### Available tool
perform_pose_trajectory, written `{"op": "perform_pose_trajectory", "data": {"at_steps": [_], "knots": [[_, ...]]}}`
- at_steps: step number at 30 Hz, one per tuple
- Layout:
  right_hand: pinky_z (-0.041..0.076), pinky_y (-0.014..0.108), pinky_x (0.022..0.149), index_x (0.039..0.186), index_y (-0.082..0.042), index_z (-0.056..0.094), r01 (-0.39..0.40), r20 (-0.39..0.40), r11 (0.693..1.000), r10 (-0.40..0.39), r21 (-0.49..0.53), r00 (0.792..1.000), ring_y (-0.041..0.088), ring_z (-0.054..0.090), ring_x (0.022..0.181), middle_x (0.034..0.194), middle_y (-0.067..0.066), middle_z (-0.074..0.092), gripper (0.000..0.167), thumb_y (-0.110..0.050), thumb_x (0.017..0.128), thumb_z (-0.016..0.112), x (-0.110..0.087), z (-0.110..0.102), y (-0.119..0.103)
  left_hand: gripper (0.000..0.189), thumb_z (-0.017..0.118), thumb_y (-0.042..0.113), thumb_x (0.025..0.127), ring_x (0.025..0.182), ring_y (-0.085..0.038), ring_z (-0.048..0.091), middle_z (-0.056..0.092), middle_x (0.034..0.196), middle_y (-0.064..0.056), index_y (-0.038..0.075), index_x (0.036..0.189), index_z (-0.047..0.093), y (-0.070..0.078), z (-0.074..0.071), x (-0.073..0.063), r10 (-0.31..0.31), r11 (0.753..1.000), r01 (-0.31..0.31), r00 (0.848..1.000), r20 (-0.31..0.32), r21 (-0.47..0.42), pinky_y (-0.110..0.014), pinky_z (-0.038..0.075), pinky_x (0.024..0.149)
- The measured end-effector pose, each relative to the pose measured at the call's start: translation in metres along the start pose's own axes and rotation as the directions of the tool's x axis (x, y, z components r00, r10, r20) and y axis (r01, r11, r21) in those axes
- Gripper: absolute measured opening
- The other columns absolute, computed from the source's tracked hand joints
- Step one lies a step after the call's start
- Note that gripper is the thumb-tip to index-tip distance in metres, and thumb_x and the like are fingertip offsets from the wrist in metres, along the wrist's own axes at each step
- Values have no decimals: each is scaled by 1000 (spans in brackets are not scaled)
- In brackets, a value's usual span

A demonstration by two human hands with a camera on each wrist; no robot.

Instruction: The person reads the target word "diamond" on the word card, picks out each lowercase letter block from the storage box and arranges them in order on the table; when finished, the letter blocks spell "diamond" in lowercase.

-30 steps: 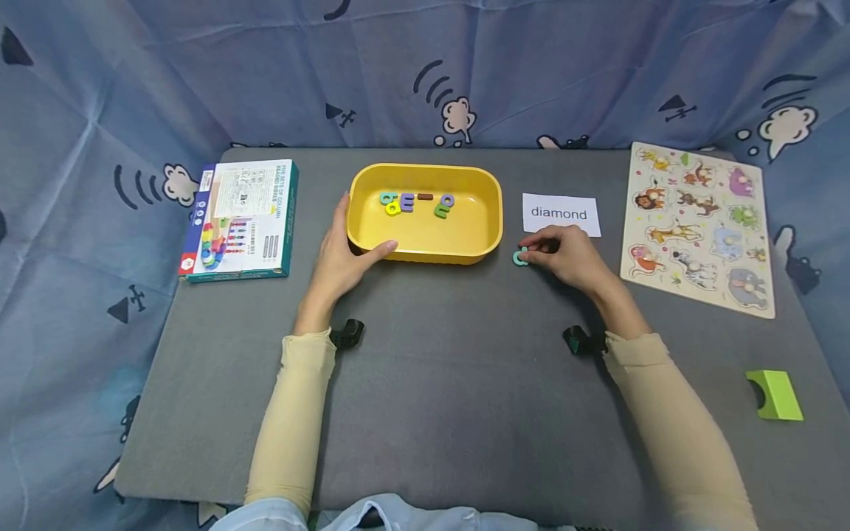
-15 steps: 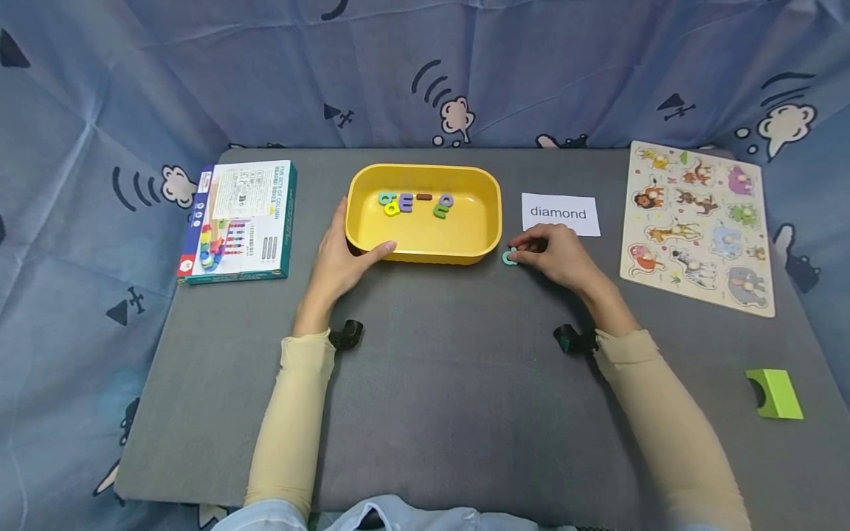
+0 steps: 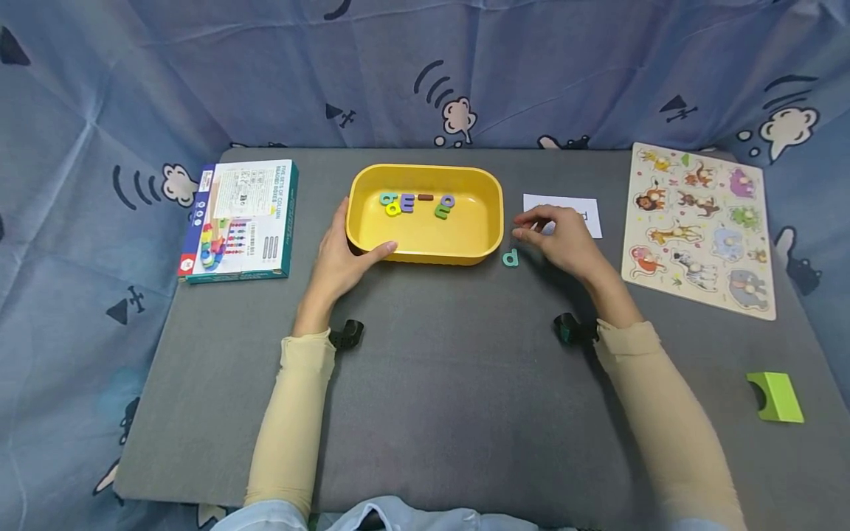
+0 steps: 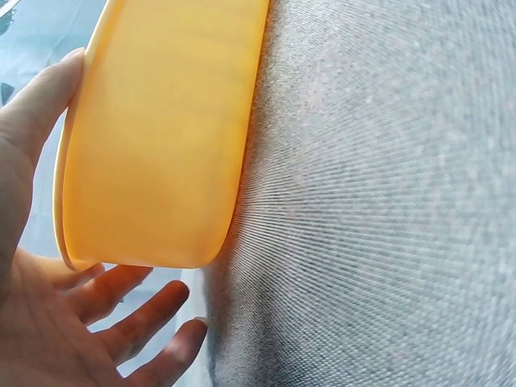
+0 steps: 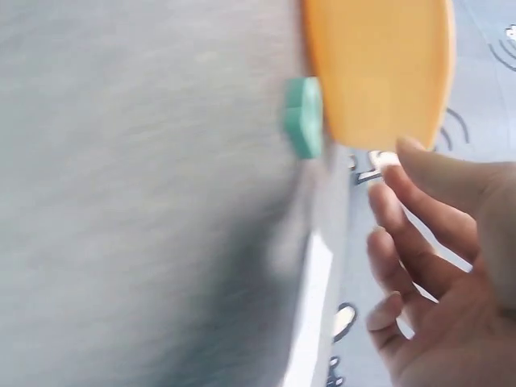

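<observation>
At the left end of a yellow plastic tub (image 3: 471, 228), my left hand (image 3: 337, 262) holds the corner, its thumb on the front rim and its index finger along the side. In the left wrist view the other fingers (image 4: 157, 318) spread below the tub's end. A teal letter d (image 3: 510, 258) lies on the table just right of the tub. My right hand (image 3: 561, 240) hovers beside the letter and partly over a white word card (image 3: 534, 201), thumb and fingers apart with nothing between them. Most of the card's word is hidden.
Several coloured letters (image 3: 407, 203) and a brown bar-shaped piece (image 3: 426, 197) lie inside the tub. A boxed toy set (image 3: 242, 221) is at the left, an animal puzzle board (image 3: 697, 228) at the right. A green arched block (image 3: 777, 397) sits near the right edge.
My right hand slid the teal letter left toward the tub, then let it go and drew back slightly up and right, over the card. The left hand stayed on the tub.
</observation>
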State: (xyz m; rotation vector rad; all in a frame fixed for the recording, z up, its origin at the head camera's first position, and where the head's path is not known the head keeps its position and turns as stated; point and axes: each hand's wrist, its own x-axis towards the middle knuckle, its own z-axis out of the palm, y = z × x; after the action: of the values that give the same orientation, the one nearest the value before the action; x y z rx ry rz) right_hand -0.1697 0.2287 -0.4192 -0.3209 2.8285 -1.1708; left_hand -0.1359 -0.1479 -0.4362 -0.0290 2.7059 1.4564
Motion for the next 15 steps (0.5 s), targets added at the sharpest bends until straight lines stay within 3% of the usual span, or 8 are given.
{"op": "perform_pose_trajectory", "data": {"at_steps": [6, 9, 15], "knots": [[39, 22, 72, 124, -1, 75, 30, -125, 998, -24, 48, 992, 22, 56, 93, 104, 17, 69, 27, -13, 100, 75, 17, 2, -28, 118, 85, 53, 86, 159, -32, 33, 29, 175, -9, 18, 172, 12, 1, -1, 0, -6, 1000, 6, 1000, -2, -4, -54, 28, 129], [39, 26, 77, 126, -1, 73, 38, -103, 996, -29, 79, 994, 27, 58, 99, 110, 18, 70, 29, -13, 99, 75, 26, 8, -47, 117, 84, 53, 86, 158, -32, 34, 30, 174, -10, 18, 172, 13, 1, -1, 0, -9, 1000, 9, 1000, -3, -2, -54, 29, 128], [46, 37, 89, 128, -2, 72, 48, 11, 994, -50, 99, 999, 31, 60, 111, 127, 15, 72, 34, -13, 97, 79, 47, 29, -81, 117, 85, 54, 86, 157, -33, 36, 32, 173, -10, 18, 172, 14, 2, -1, 0, -9, 1000, 9, 1000, -3, -2, -54, 30, 127]]}}
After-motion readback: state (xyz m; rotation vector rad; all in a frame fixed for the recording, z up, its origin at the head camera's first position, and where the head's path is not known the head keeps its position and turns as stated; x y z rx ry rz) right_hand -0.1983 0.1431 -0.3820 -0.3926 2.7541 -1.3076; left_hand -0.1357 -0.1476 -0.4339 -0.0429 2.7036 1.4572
